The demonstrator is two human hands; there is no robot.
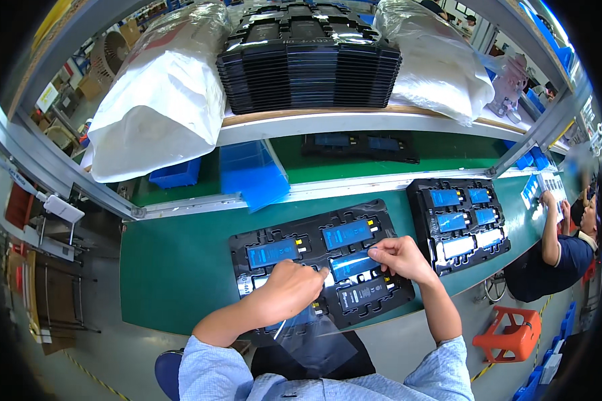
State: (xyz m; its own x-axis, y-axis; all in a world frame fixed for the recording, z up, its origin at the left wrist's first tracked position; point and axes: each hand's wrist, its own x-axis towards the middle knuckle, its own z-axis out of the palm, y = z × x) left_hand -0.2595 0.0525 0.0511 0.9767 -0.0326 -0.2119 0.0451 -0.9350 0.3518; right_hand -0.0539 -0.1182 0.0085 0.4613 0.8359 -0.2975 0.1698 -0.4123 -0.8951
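Observation:
In front of me lies a black plastic tray (396, 302) with flat rectangular battery packs in its recesses. My right hand (403, 258) pinches with thumb and forefinger at the upper right corner of a glossy blue film (351, 266) over the middle right battery. My left hand (291, 289) is curled, its forefinger reaching to that battery's left edge; its palm side is hidden. Just below the left hand, a clear plastic sheet (314, 344) hangs over the tray's near edge. A dark battery (364, 294) shows in the lower right recess; blue-faced ones (273, 254) fill the upper row.
A second filled black tray (427, 248) sits to the right on the green table (174, 274). Blue sheets (254, 175) lie beyond the metal rail. Stacked black trays (308, 77) stand on the shelf between white wrapped bundles (164, 100). A co-worker (548, 257) sits at right near an orange stool (510, 334).

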